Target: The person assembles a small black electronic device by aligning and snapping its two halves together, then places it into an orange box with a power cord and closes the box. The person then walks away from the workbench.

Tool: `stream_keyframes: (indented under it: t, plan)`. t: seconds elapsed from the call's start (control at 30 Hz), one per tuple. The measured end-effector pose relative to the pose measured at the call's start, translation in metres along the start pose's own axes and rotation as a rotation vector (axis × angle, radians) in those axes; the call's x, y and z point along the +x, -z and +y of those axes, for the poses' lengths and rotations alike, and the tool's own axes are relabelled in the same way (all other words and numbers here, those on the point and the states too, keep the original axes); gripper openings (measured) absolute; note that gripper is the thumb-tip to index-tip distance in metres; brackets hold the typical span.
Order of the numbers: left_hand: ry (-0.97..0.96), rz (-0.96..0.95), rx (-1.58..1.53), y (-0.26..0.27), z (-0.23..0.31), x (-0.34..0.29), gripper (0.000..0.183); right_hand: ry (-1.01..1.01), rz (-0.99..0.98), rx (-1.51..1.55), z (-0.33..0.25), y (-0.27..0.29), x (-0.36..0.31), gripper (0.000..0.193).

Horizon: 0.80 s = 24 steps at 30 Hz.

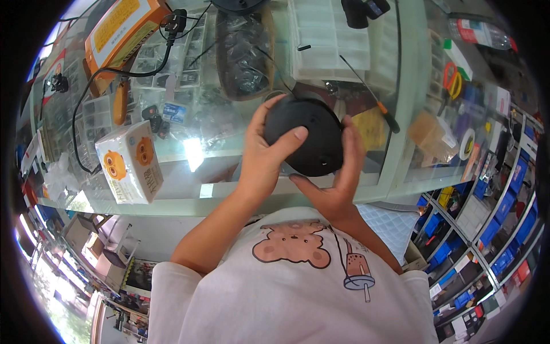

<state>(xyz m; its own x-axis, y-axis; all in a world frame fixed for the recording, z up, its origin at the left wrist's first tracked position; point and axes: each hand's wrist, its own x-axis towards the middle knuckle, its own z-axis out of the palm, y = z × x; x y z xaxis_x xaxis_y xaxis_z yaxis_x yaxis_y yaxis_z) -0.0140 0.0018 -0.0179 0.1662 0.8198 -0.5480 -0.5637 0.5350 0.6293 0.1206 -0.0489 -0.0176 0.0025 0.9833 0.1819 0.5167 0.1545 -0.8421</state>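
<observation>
Both hands, left [264, 156] and right [338, 182], grip the round black plastic casing [306, 136] above the glass counter [229, 192]; casing looks closed, nothing apart yet.

Glass display counter [395, 114], stocked shelves [487, 229], daylight

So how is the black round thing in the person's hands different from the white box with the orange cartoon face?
The black round device is dark, plain and disc-shaped; the tissue box is white, blocky and printed with orange faces. The device is held up between the left hand and right hand; the box rests untouched on the glass counter. Both sit over that counter.
</observation>
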Motion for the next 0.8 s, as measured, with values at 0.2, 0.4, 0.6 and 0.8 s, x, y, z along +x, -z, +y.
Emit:
stream_keyframes:
  t: [0.2,0.4,0.6,0.8]
  plan:
    - [0.019,0.007,-0.273,-0.005,0.015,-0.006,0.061,-0.374,0.061,0.772,-0.026,0.014,0.019,0.079]
    - [-0.122,-0.080,-0.061,0.007,0.021,-0.011,0.074,-0.306,-0.057,0.659,-0.028,0.024,0.021,0.060]
    - [-0.269,-0.198,0.085,0.011,0.015,-0.012,0.079,-0.216,-0.050,0.570,-0.017,0.021,0.020,0.059]
    - [-0.424,-0.222,0.212,0.002,0.007,-0.016,0.078,-0.187,0.038,0.697,-0.017,0.020,0.023,0.061]
